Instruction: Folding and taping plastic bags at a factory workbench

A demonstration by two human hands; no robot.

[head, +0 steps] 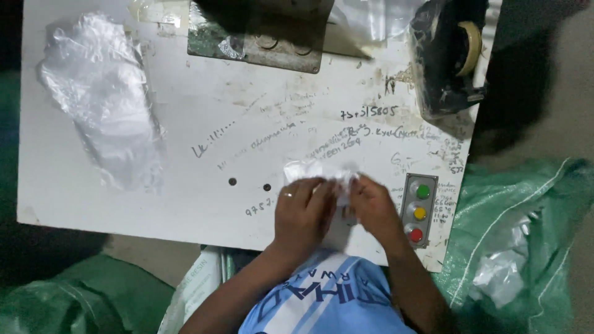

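Left hand: our left hand (301, 209) is curled over the near edge of a small piece of clear plastic (322, 176), fingers bent and pressed onto it; a ring sits on one finger.
Right hand: our right hand (373, 207) is closed on the other side of the same piece, fingertips pinching it just beside the left hand (the two hands almost touch).
Clear plastic: it lies crumpled on the tabletop (204, 93) near the edge closest to us, partly hidden under both hands, so we cannot tell its full shape.
Tabletop: white, scuffed and scribbled over with pen marks, with two small dark holes just left of our left hand.
Button panel: a narrow grey panel (419, 210) with a green, a yellow and a red button stands just right of our right hand, not touching it.
Plastic pile: a loose heap of clear bags (105, 99) lies at the far left of the tabletop, well apart from our hands.
Tape dispenser: a dark tape dispenser (448, 55) sits at the far right corner.
Metal plate: a grey metal plate (266, 37) lies at the far edge, between the pile and the dispenser.
Green sacks: woven green sacks (520, 235) lie on the floor to our right (and another to our left).
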